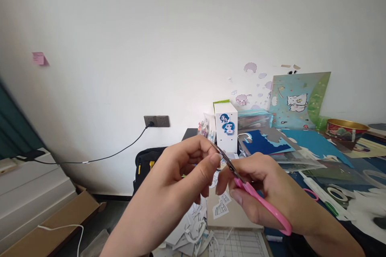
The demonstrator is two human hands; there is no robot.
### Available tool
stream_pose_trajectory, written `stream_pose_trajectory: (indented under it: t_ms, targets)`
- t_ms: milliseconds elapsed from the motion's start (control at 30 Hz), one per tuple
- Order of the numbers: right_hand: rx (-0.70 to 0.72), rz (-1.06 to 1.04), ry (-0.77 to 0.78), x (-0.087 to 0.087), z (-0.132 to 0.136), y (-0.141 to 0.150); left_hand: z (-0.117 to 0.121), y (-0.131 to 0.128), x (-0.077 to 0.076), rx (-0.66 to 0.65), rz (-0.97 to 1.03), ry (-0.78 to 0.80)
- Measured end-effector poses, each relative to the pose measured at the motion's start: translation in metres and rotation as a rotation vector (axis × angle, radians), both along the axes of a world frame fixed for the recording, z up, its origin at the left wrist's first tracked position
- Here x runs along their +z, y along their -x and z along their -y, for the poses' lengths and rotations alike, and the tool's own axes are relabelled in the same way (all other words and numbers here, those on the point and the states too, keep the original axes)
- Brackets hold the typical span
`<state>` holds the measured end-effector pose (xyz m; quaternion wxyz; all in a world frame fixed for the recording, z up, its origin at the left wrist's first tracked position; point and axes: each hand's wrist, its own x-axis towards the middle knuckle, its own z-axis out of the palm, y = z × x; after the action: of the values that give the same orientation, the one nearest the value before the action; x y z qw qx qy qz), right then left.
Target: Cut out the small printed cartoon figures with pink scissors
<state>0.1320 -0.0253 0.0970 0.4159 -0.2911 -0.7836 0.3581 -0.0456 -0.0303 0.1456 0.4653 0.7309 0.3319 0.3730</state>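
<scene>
One pair of scissors with pink plastic handles and slim dark metal blades shows in the head view, raised in front of you in your right hand. Your right fingers are wrapped around the handles near the pivot, and one pink loop sticks out toward your wrist. The scissors should feel light and rigid, the plastic perhaps a little slick; take them by the loops, well behind the points. The blades reach your left hand, whose thumb and forefinger nearly meet at the tips; you cannot tell from here what, if anything, they pinch. Below, white paper pieces with black line drawings lie on a flat tan board, beside a heap of white paper scraps. Such paper would likely be thin, floppy and easily creased or torn, so hold it lightly by its blank margin.
</scene>
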Motion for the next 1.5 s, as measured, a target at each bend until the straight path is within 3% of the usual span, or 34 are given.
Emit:
stream_pose_trajectory:
  t_ms: [100,167,233,300,833,933,1000,1067,1367,1400,1433,1500]
  targets:
    - [-0.006,0.006,0.014,0.001,-0.001,-0.001,0.0,-0.002,0.0,0.057,0.027,-0.03]
    - [-0.007,0.012,0.024,0.0,-0.001,-0.001,0.0,-0.004,0.0,0.175,0.079,-0.086]
    - [-0.01,0.019,0.031,0.0,0.0,-0.001,-0.001,-0.005,0.0,0.047,0.022,-0.031]
    - [-0.017,0.03,0.031,0.0,0.0,-0.001,-0.002,-0.004,0.001,0.019,0.02,-0.005]
    - [-0.061,0.091,0.015,0.002,0.002,0.0,-0.001,-0.001,0.002,0.02,0.002,-0.003]
    - [-0.052,0.083,0.012,0.002,0.002,0.0,0.004,-0.008,0.0,0.095,0.02,-0.065]
    - [-0.05,0.082,0.01,0.003,0.002,0.0,0.009,-0.013,-0.002,0.272,0.073,-0.129]
    - [-0.051,0.101,0.041,0.006,0.002,0.0,0.013,-0.017,-0.004,0.309,0.077,-0.138]
    - [-0.051,0.1,0.043,0.001,0.0,-0.001,0.01,-0.013,-0.001,0.257,0.094,-0.119]
    - [-0.041,0.095,0.049,0.001,0.001,-0.001,0.008,-0.011,0.0,0.196,0.081,-0.103]
    - [-0.032,0.088,0.049,0.001,0.001,-0.001,0.005,-0.008,0.002,0.054,0.025,-0.047]
    - [-0.022,0.086,0.053,0.002,0.001,-0.002,0.0,-0.005,0.004,0.005,0.011,-0.021]
